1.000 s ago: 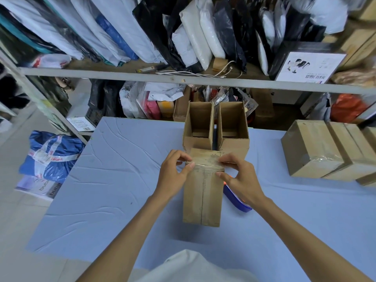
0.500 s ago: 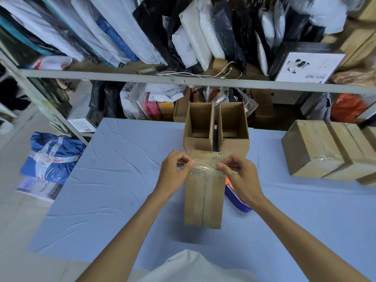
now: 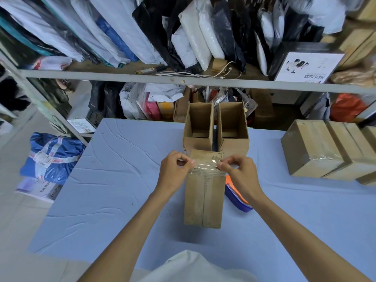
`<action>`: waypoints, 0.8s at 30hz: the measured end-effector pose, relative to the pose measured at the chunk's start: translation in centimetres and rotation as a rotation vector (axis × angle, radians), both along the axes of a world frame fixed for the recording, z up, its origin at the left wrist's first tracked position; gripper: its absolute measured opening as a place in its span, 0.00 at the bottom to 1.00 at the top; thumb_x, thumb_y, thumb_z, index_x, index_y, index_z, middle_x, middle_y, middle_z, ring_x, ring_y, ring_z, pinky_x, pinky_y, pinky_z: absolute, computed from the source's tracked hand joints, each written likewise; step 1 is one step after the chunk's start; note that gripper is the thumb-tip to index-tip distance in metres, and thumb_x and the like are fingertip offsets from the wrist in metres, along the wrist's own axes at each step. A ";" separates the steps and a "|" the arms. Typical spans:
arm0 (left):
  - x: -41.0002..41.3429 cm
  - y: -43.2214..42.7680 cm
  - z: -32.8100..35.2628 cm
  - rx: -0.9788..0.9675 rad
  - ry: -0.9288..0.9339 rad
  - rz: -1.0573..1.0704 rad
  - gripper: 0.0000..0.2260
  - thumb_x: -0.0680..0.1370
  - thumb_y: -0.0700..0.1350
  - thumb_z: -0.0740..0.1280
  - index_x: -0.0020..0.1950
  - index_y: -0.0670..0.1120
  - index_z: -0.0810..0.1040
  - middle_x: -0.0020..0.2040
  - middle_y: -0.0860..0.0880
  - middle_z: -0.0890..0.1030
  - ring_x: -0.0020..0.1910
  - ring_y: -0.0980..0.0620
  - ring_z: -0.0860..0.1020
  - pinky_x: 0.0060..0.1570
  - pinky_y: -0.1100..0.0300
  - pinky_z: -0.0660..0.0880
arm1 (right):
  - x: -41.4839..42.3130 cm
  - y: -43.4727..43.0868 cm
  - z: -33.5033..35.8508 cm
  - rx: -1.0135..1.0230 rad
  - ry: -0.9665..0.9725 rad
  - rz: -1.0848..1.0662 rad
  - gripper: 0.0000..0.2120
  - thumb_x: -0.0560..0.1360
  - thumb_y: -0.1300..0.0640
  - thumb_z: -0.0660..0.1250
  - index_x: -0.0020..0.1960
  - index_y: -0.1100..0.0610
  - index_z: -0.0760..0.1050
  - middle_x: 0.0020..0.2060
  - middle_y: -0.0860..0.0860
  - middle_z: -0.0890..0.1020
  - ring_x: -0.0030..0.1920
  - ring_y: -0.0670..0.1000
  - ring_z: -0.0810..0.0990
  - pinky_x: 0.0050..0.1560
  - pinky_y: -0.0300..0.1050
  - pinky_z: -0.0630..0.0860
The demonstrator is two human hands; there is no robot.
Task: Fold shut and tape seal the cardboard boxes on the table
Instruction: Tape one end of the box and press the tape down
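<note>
A closed cardboard box (image 3: 203, 198) stands in the middle of the blue table (image 3: 105, 192), its top flaps meeting along a centre seam. A strip of clear tape (image 3: 205, 165) stretches across the box's far end. My left hand (image 3: 175, 169) pinches the tape's left end and my right hand (image 3: 240, 171) pinches its right end. Two open cardboard boxes (image 3: 198, 129) (image 3: 233, 127) stand side by side just behind the closed one.
A blue and orange tape dispenser (image 3: 237, 197) lies right of the box, partly hidden by my right wrist. Sealed cardboard boxes (image 3: 317, 151) sit at the table's right edge. Shelves with bagged goods (image 3: 183, 37) rise behind the table. A blue parcel (image 3: 50, 157) lies on the floor left.
The closed box has slid slightly toward me. Both hands now hold the tape strip stretched taut between them just above the box's far end.
</note>
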State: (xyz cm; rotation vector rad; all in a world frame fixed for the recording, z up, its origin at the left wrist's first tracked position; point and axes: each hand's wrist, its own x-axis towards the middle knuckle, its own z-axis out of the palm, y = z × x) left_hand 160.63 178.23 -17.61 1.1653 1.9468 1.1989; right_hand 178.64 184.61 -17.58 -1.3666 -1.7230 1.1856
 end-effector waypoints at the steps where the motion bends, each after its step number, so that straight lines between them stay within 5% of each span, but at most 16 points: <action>1: 0.1 0.0 0.0 -0.005 -0.002 0.005 0.05 0.76 0.44 0.71 0.41 0.48 0.78 0.44 0.52 0.78 0.44 0.56 0.77 0.39 0.77 0.71 | -0.1 0.0 0.0 -0.008 -0.003 -0.006 0.09 0.74 0.56 0.71 0.37 0.57 0.78 0.38 0.46 0.82 0.44 0.45 0.79 0.42 0.34 0.72; 6: 0.5 0.3 0.0 -0.026 -0.050 0.023 0.06 0.76 0.44 0.70 0.41 0.51 0.76 0.48 0.51 0.78 0.45 0.55 0.77 0.37 0.77 0.71 | -0.6 0.4 0.4 -0.084 0.019 -0.052 0.07 0.73 0.60 0.72 0.37 0.60 0.78 0.38 0.50 0.82 0.45 0.51 0.80 0.43 0.41 0.76; 8: 0.6 0.6 0.1 -0.076 -0.116 0.030 0.06 0.77 0.43 0.70 0.50 0.50 0.75 0.54 0.52 0.74 0.46 0.57 0.76 0.36 0.74 0.72 | -0.7 0.2 0.6 -0.089 -0.010 -0.055 0.04 0.74 0.60 0.71 0.44 0.58 0.77 0.42 0.49 0.80 0.46 0.50 0.79 0.41 0.35 0.73; 10: 0.3 1.1 0.1 -0.160 -0.240 0.028 0.17 0.76 0.40 0.70 0.63 0.48 0.69 0.59 0.51 0.70 0.49 0.56 0.75 0.38 0.70 0.71 | -0.7 0.0 0.7 -0.114 -0.006 -0.071 0.10 0.74 0.61 0.71 0.52 0.54 0.72 0.47 0.45 0.77 0.48 0.47 0.77 0.40 0.32 0.71; 13: 0.3 1.7 0.0 -0.244 -0.367 -0.014 0.14 0.78 0.37 0.65 0.63 0.46 0.73 0.64 0.45 0.68 0.60 0.49 0.72 0.46 0.67 0.73 | -1.3 0.1 0.1 -0.260 0.070 -0.121 0.09 0.76 0.63 0.67 0.53 0.53 0.71 0.49 0.49 0.78 0.51 0.50 0.77 0.46 0.42 0.76; 15: 0.7 1.8 -0.3 -0.302 -0.359 -0.053 0.11 0.80 0.40 0.60 0.61 0.49 0.75 0.63 0.46 0.64 0.64 0.48 0.68 0.61 0.60 0.71 | -2.1 0.0 -0.4 -0.310 0.010 -0.149 0.07 0.75 0.58 0.64 0.52 0.52 0.69 0.52 0.54 0.77 0.55 0.56 0.75 0.55 0.53 0.76; 20: 1.6 1.7 -1.1 -0.309 -0.389 0.002 0.10 0.82 0.45 0.56 0.57 0.57 0.73 0.60 0.50 0.63 0.65 0.47 0.68 0.68 0.49 0.68 | -4.0 -1.0 -0.8 -0.358 0.061 -0.166 0.36 0.57 0.36 0.69 0.58 0.54 0.66 0.57 0.55 0.73 0.58 0.56 0.74 0.60 0.57 0.74; 24: 1.9 1.8 -1.0 -0.293 -0.476 0.052 0.12 0.83 0.44 0.54 0.62 0.53 0.72 0.63 0.48 0.63 0.62 0.48 0.71 0.63 0.50 0.73 | -3.7 -0.3 -0.1 -0.543 0.230 -0.303 0.18 0.70 0.60 0.74 0.55 0.56 0.70 0.54 0.57 0.77 0.54 0.57 0.78 0.55 0.55 0.78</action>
